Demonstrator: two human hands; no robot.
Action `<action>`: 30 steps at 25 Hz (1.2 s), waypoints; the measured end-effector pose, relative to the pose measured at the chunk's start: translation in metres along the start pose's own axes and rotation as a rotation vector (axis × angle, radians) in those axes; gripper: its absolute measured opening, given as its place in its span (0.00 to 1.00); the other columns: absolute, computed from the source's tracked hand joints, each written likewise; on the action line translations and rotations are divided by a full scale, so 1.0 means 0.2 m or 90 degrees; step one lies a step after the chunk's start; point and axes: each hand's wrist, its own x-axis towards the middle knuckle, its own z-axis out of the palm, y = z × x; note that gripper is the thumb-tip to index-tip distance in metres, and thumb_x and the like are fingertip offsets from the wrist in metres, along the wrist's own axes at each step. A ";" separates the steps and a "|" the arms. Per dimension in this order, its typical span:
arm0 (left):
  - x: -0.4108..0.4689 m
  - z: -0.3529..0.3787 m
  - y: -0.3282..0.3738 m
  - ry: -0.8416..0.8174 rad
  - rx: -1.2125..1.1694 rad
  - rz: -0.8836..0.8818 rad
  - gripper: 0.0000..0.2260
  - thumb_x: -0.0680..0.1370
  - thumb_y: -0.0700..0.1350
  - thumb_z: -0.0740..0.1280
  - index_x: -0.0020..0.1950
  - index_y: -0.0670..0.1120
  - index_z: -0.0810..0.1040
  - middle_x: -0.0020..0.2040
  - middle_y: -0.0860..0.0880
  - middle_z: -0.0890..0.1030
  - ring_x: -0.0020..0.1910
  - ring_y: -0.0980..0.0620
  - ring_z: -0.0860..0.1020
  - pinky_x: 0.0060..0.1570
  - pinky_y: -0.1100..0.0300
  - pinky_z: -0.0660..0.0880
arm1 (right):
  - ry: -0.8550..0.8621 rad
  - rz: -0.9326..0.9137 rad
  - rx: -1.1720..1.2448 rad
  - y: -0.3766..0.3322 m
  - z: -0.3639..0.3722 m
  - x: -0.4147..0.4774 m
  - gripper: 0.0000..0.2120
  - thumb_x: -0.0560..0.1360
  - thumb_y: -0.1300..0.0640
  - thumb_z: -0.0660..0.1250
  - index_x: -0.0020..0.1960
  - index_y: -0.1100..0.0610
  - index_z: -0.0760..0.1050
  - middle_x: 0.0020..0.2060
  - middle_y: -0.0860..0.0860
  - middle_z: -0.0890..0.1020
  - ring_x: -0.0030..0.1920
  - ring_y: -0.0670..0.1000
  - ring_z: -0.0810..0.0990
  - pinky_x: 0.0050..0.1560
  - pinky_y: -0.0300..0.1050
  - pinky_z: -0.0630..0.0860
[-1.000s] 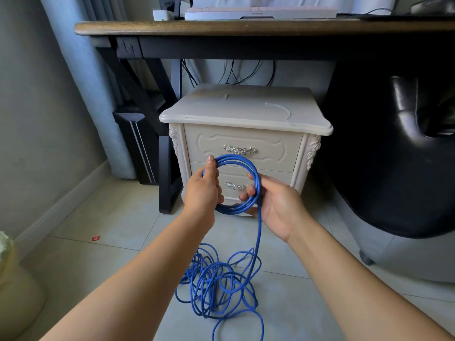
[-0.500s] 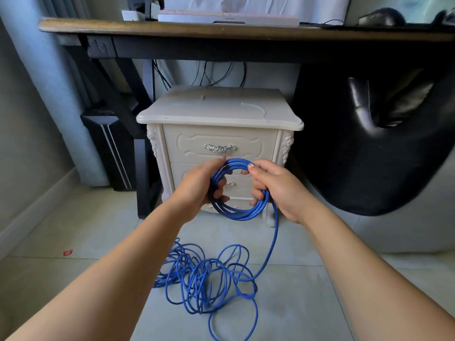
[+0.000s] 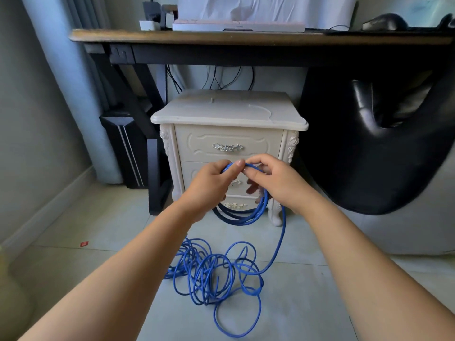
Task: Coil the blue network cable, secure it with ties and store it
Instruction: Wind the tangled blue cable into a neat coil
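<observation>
Gripping the top of a small coil of the blue network cable point(image 3: 242, 219), the left hand point(image 3: 209, 183) is wrapping its fingers and thumb round the gathered loops directly in front of the lower drawers of the white bedside cabinet point(image 3: 229, 112). The right hand point(image 3: 277, 180) is pinching a strand of the same cable at the top of the coil, just beside the left thumb. Its remaining fingers are curling behind the loops.

The coil is hanging below both hands, in front of the cabinet's base. One strand is running down from the right hand, passing in front of the cabinet's right front foot and joining the uncoiled remainder. That remainder is lying as a loose tangle point(image 3: 209, 274) on the tiled floor point(image 3: 307, 303) on the near side of the cabinet, between the two forearms.

A dark wooden desk point(image 3: 246, 36) is standing over the cabinet, with dark wires hanging behind the cabinet's top. A black chair point(image 3: 381, 156) is sitting to the right of the cabinet. A black computer tower point(image 3: 123, 148) is standing to the left of the cabinet, beyond the desk leg. A small red scrap point(image 3: 84, 243) is lying on the floor well to the left of the cabinet.
</observation>
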 end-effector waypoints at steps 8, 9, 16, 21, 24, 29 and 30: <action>0.08 -0.11 -0.12 0.166 -0.251 -0.082 0.16 0.81 0.54 0.62 0.37 0.47 0.70 0.26 0.56 0.63 0.25 0.55 0.59 0.26 0.63 0.60 | -0.151 0.214 0.153 0.09 0.01 0.03 0.10 0.77 0.56 0.68 0.56 0.59 0.76 0.49 0.61 0.84 0.45 0.61 0.85 0.45 0.49 0.82; 0.09 -0.09 -0.13 0.177 -0.284 -0.096 0.17 0.82 0.55 0.61 0.37 0.47 0.69 0.26 0.56 0.62 0.24 0.55 0.59 0.25 0.63 0.60 | -0.119 0.198 0.174 0.10 0.03 0.05 0.08 0.78 0.57 0.67 0.55 0.59 0.76 0.48 0.60 0.84 0.46 0.60 0.85 0.46 0.51 0.82; 0.09 -0.02 -0.13 0.059 -0.533 -0.220 0.18 0.82 0.54 0.59 0.39 0.44 0.72 0.25 0.49 0.66 0.23 0.52 0.68 0.38 0.56 0.72 | 0.112 0.088 0.376 0.10 0.13 0.13 0.08 0.83 0.58 0.57 0.50 0.59 0.73 0.29 0.51 0.72 0.26 0.48 0.76 0.45 0.59 0.80; 0.09 -0.10 -0.10 -0.059 -0.375 -0.183 0.16 0.81 0.55 0.59 0.53 0.44 0.77 0.32 0.47 0.73 0.22 0.51 0.68 0.29 0.60 0.72 | 0.020 0.038 0.103 0.09 0.10 0.12 0.09 0.84 0.57 0.54 0.50 0.57 0.71 0.29 0.48 0.63 0.23 0.44 0.62 0.33 0.50 0.78; 0.08 -0.09 -0.10 -0.099 -0.105 -0.091 0.18 0.79 0.57 0.63 0.54 0.42 0.79 0.38 0.46 0.77 0.27 0.50 0.73 0.30 0.58 0.74 | -0.004 0.020 -0.110 0.07 0.11 0.10 0.08 0.82 0.52 0.55 0.52 0.52 0.72 0.29 0.45 0.69 0.24 0.44 0.70 0.37 0.51 0.76; 0.08 -0.04 -0.11 -0.087 -0.039 -0.051 0.17 0.81 0.55 0.60 0.39 0.44 0.73 0.26 0.56 0.66 0.23 0.56 0.62 0.26 0.61 0.64 | 0.025 0.013 -0.079 0.05 0.11 0.09 0.09 0.80 0.55 0.60 0.60 0.48 0.69 0.34 0.45 0.73 0.31 0.44 0.71 0.38 0.44 0.70; 0.09 -0.04 -0.12 -0.076 -0.062 -0.055 0.18 0.82 0.55 0.60 0.38 0.45 0.71 0.25 0.57 0.64 0.23 0.56 0.60 0.26 0.63 0.61 | 0.017 0.027 0.002 0.05 0.10 0.09 0.12 0.80 0.57 0.61 0.62 0.49 0.68 0.36 0.48 0.75 0.32 0.45 0.72 0.38 0.45 0.70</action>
